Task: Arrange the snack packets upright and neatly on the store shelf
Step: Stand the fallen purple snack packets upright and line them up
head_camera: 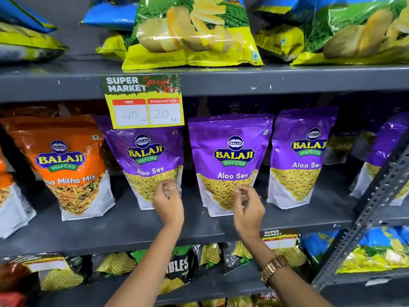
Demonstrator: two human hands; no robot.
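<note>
Three purple Aloo Sev packets stand upright on the grey middle shelf (pixel 124 227): a left packet (pixel 147 160), a middle packet (pixel 230 158) and a right packet (pixel 301 156). An orange Mitha Mix packet (pixel 66 165) stands at their left, leaning slightly. My left hand (pixel 168 202) hovers in front of the left purple packet's lower part, fingers loosely curled, holding nothing. My right hand (pixel 247 207) is in front of the middle packet's bottom, fingers loosely bent and empty. Both hands are blurred.
A price tag (pixel 145 103) hangs from the upper shelf edge. Yellow-green wafer bags (pixel 192 34) lie on the top shelf. Dark chip bags (pixel 177 267) fill the shelf below. A slotted metal upright (pixel 374 211) runs diagonally at right, with more purple packets (pixel 385 151) behind it.
</note>
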